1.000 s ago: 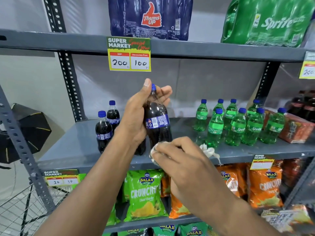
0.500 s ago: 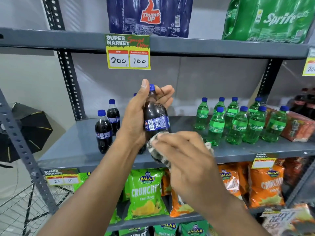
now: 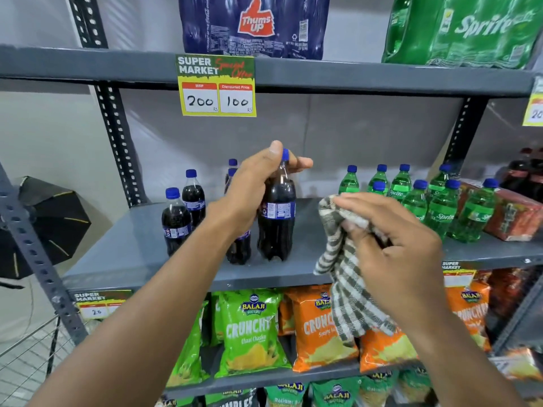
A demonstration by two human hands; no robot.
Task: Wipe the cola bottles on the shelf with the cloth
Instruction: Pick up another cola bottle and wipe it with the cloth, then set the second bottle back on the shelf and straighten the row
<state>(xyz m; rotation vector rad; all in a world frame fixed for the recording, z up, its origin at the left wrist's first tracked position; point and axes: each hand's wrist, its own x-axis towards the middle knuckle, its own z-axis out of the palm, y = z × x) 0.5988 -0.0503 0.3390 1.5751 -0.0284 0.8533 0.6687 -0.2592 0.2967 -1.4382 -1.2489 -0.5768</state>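
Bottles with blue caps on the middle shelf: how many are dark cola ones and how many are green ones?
Dark cola bottles: 6, counting the one in the left hand and two showing only their caps behind it
Green Sprite bottles: 8
Total: 14

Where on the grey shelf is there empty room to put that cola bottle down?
Bare grey shelf lies in front of the two left cola bottles, and in the gap between the held cola bottle and the green Sprite bottles. It is crowded among the Sprite bottles and by the red pack at the right.
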